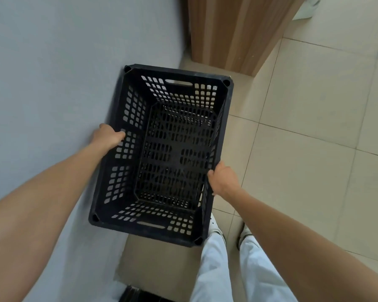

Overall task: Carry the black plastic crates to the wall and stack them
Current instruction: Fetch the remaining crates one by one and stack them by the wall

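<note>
Beige tiled floor (303,131) under a wooden cabinet (234,33) and two white shoes (216,226).

You hold the crate (162,153) between your hands: left hand (108,136) on its left rim, right hand (223,178) on its right rim. The wall (52,62) lies just left of it; a cabinet (234,33) stands beyond it.

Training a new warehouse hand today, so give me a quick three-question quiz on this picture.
1. True or false: the black crate has boxes inside it.
2. Where does the left hand grip the crate? A: the rim of a long side. B: an end handle slot. C: a corner.
3. Fill in: the wall is on the person's ____ side.
Key: 1 false, it is empty; 2 A; 3 left.
</note>
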### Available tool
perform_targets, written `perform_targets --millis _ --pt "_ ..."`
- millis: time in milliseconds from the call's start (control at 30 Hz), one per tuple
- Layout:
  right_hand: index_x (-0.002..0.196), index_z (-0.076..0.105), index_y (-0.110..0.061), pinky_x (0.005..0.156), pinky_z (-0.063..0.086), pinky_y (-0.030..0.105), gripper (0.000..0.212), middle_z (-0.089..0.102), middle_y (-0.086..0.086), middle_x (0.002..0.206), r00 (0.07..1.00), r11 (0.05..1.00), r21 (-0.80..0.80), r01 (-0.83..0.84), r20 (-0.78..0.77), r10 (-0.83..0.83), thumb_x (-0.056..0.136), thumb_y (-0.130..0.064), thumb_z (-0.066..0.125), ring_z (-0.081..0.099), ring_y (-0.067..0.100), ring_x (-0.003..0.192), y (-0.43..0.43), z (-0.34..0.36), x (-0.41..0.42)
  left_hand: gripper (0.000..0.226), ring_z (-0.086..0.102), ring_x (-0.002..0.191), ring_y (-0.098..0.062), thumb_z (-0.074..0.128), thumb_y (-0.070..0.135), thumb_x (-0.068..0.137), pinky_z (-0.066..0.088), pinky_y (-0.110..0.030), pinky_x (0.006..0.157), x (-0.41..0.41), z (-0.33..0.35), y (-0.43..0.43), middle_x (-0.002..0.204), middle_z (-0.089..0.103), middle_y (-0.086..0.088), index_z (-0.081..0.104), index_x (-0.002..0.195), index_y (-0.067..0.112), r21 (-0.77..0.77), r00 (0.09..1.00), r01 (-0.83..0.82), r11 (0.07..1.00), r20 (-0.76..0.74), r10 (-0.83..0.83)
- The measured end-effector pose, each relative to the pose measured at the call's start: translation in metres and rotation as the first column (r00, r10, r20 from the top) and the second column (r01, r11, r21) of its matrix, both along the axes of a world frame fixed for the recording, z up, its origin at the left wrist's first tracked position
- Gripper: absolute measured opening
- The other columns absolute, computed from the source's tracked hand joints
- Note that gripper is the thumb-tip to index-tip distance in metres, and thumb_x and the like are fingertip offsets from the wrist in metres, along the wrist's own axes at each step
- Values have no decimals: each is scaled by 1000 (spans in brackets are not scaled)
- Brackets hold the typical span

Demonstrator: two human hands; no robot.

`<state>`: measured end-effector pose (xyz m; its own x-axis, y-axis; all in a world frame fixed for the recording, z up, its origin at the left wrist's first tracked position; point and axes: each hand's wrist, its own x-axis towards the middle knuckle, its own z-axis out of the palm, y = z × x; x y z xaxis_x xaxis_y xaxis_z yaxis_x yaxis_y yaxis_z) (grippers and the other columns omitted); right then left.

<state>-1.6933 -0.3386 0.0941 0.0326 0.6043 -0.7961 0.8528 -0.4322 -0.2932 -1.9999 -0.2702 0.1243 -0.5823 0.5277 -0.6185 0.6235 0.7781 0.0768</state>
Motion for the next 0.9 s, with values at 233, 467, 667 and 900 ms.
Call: perform_targets --millis 233,467,667,900 --pt "121 46 -3 83 53 42 34 64 19 109 998 996 -88 -26 -55 22 100 -28 36 64 35 96 -5 8 -7 68 43 130 -41 54 35 96 40 -45 103 -8 -1 9 145 40 -26 30 144 -8 -41 1000 20 999 -18 -21" --pt "121 48 -5 82 55 44 41 69 17 99 998 997 -50 -60 -15 59 101 -37 34 68 32 89 17 16 0 69 44 130 -41 54 35 96 41 -44 100 -14 1 7 146 41 -25 30 145 -6 -81 995 95 992 -17 -97" --pt "126 37 -5 81 55 48 30 63 22 106 1000 1000 28 5 1 -5 103 -23 37 65 39 93 21 22 -10 66 48 125 -40 55 35 95 44 -43 96 -10 -2 1 139 45 -27 35 141 -9 -70 985 151 986 -72 -156" --pt "120 38 -3 63 47 40 25 63 22 99 1000 997 82 3 27 -5 103 -22 37 61 37 83 6 21 -11 79 38 128 -42 64 24 89 39 -46 103 4 -21 -25 145 28 -28 18 146 -8 54 974 208 977 -107 -201"
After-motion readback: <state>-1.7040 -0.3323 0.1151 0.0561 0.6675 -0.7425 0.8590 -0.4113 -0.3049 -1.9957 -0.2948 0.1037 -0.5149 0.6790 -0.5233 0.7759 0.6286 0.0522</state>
